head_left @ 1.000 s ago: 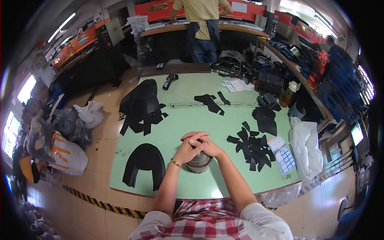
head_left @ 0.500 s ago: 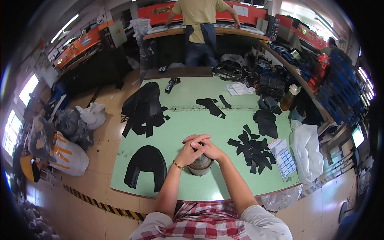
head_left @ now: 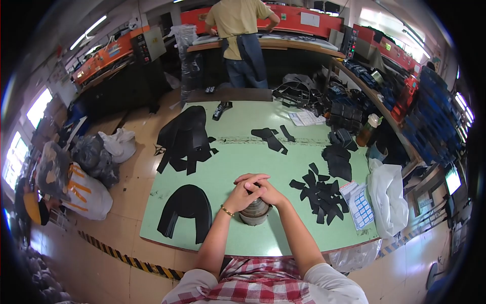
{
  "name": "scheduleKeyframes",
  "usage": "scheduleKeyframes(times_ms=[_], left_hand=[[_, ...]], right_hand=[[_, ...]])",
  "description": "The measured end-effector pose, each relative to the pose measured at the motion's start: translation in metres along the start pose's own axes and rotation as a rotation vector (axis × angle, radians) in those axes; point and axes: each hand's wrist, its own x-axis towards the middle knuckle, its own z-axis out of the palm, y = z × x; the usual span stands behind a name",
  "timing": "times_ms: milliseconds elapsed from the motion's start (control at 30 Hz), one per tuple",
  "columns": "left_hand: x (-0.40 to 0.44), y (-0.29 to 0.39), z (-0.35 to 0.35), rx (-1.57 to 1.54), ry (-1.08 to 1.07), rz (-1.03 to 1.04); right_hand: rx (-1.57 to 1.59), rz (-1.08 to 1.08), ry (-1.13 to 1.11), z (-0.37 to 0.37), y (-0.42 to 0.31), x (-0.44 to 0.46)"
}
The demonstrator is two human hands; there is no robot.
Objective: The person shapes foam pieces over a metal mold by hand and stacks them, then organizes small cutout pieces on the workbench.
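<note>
My left hand point(head_left: 239, 197), with a bracelet at the wrist, is folded together with my right hand point(head_left: 270, 193). Their fingers cross over one another and are closed, with no tool showing in them. Both rest on top of a squat, round, greyish-brown object point(head_left: 254, 214) standing on the green table point(head_left: 243, 167); its top is hidden under my hands. Left of it lies a stack of black U-shaped pieces point(head_left: 186, 205). To the right, small black cut pieces point(head_left: 320, 195) lie in a loose heap.
Larger black pieces point(head_left: 186, 134) lie at the table's far left. Paper sheets point(head_left: 360, 205) and a white plastic bag point(head_left: 388, 197) are at the right edge, a bottle point(head_left: 367, 130) behind them. Across the table a co-worker point(head_left: 240, 35) stands at a red machine point(head_left: 304, 21).
The co-worker has shifted left and drawn both arms in closer to the body. My clasped hands stay on the round object. The view has tilted slightly.
</note>
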Motion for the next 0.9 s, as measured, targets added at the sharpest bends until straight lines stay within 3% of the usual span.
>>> scheduleKeyframes(times_ms=[900], left_hand=[[-0.0016,0.0043,0.0002,0.028,0.013,0.01]], right_hand=[[0.008,-0.002,-0.02,-0.0001,0.0012,0.0002]])
